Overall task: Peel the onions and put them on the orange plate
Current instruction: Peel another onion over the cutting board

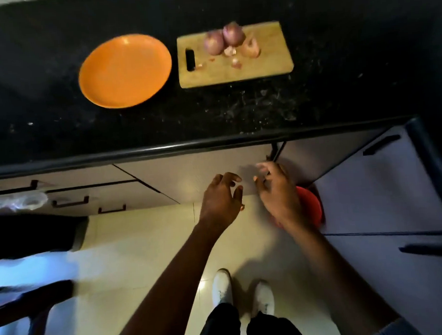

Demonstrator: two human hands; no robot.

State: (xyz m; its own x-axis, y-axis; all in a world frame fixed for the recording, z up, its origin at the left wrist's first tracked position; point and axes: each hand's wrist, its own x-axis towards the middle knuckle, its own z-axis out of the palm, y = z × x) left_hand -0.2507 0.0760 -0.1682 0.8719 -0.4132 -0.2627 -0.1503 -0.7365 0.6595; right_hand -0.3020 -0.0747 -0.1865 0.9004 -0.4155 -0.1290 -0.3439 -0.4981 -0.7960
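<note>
Two purple onions (223, 39) stand on a wooden cutting board (265, 63) on the black counter, with loose peel scraps (251, 49) beside them. An orange plate (124, 71) with nothing on it lies left of the board. My left hand (221, 198) and my right hand (278, 189) hang below the counter edge, in front of the cabinet doors, far from the onions. The fingers of both hands are spread and loosely curled. A tiny scrap shows at my left hand's fingertips; whether it is held is unclear.
A red bin (311, 205) sits on the floor under my right hand, by the cabinet corner. Drawers with black handles (11, 189) are at the left. A plastic bag (15, 202) hangs there. My white shoes (243, 293) stand on the pale tiles.
</note>
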